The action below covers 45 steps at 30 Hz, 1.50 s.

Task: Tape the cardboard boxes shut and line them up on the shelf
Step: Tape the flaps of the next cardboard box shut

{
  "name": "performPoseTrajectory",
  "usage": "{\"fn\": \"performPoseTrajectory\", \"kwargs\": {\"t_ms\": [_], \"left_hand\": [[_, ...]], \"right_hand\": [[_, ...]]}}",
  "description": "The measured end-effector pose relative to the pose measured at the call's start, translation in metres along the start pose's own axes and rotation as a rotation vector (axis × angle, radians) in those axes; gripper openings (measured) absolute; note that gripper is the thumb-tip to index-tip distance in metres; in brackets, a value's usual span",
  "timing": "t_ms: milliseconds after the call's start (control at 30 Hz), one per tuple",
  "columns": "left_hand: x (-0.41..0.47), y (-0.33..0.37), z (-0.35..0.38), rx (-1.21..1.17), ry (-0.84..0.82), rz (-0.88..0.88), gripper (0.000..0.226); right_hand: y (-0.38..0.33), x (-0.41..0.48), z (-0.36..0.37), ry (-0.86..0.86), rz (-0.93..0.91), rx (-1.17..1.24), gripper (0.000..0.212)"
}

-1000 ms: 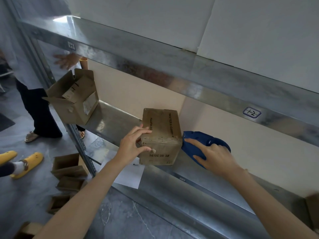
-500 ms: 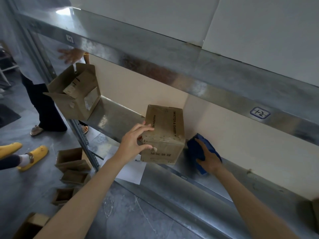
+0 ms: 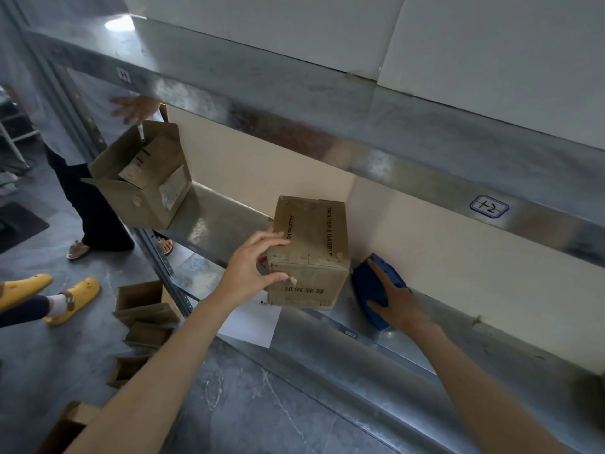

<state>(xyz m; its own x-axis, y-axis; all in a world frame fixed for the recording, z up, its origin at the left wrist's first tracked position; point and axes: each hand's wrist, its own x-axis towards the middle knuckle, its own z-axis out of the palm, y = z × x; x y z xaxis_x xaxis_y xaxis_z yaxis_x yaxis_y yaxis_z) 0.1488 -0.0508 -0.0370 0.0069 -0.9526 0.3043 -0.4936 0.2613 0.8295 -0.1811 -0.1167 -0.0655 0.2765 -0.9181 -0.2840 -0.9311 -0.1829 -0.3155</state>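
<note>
Head view: my left hand (image 3: 248,273) grips the closed box (image 3: 309,253) at its near left corner, thumb on the front face, fingers curled over the top. It stands on the metal shelf (image 3: 216,224). Just right of it, my right hand (image 3: 393,299) lies on a blue tool (image 3: 366,280); I cannot tell whether those fingers clamp it. An open box (image 3: 144,178) sits further left.

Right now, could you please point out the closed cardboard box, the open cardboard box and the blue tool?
closed cardboard box (image 3: 311,231), head view, its top face.
open cardboard box (image 3: 139,209), head view, its near side wall.
blue tool (image 3: 366,283), head view, its bare blue body.
</note>
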Motion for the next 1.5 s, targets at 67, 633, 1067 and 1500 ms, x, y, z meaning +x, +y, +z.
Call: {"fn": "performPoseTrajectory", "kwargs": {"t_ms": [67,633,1067,1500], "left_hand": [[0.0,0.003,-0.002,0.002,-0.014,-0.002,0.064],[0.006,0.005,0.004,0.079,0.007,0.031,0.061],[0.002,0.016,0.017,0.111,0.129,0.006,0.064],[0.005,0.024,0.023,0.077,0.221,-0.085,0.04]], "right_hand": [[-0.002,-0.007,-0.01,0.062,0.003,-0.082,0.087],[-0.091,-0.002,-0.03,0.36,-0.534,0.287,0.06],[-0.103,-0.003,-0.023,0.494,-0.486,0.288,0.054],[-0.119,0.0,-0.016,0.594,-0.34,0.303,0.026]]}}
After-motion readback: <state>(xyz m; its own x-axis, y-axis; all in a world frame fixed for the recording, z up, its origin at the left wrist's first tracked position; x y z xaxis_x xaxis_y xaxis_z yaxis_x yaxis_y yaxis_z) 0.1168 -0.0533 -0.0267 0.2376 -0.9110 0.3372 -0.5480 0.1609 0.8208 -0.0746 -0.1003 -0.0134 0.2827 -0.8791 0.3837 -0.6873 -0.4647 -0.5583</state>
